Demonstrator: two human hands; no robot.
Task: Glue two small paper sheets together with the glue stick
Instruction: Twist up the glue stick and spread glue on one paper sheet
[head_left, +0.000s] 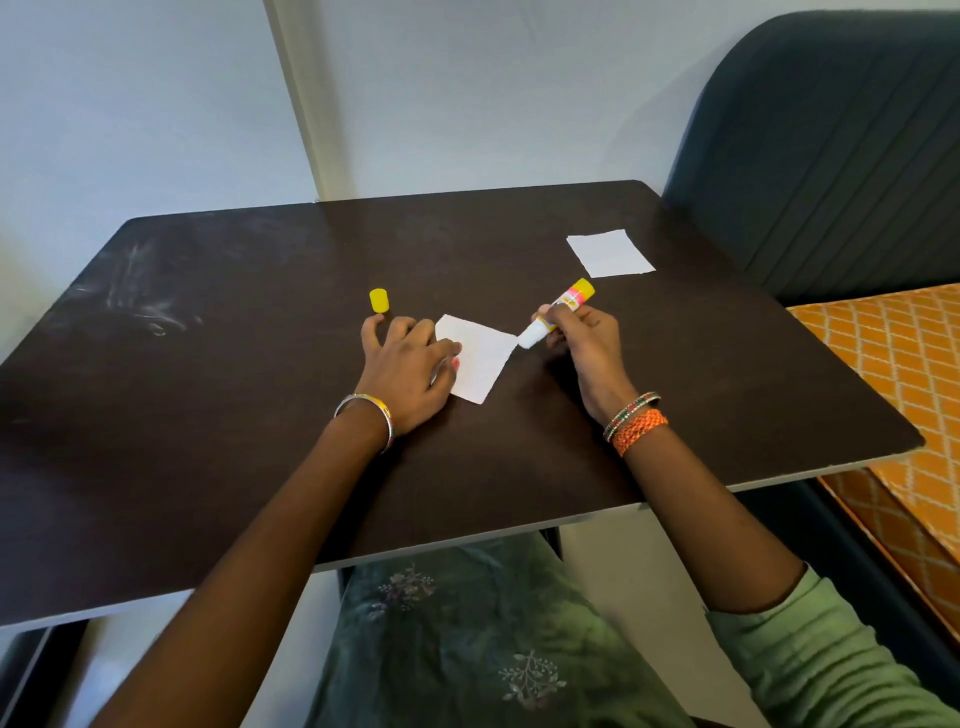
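A small white paper sheet (480, 358) lies at the middle of the dark table (208, 389). My left hand (405, 364) rests flat on its left part, fingers spread and pressing it down. My right hand (587, 343) grips the uncapped glue stick (556, 312), white with a yellow end; its tip touches the sheet's right corner. The yellow cap (379, 300) stands on the table just beyond my left fingers. A second white sheet (610, 253) lies flat at the far right of the table.
A dark padded chair back (831, 156) stands behind the table's right corner. An orange patterned cushion (893, 374) lies to the right of the table. A pale wall runs behind the table's far edge.
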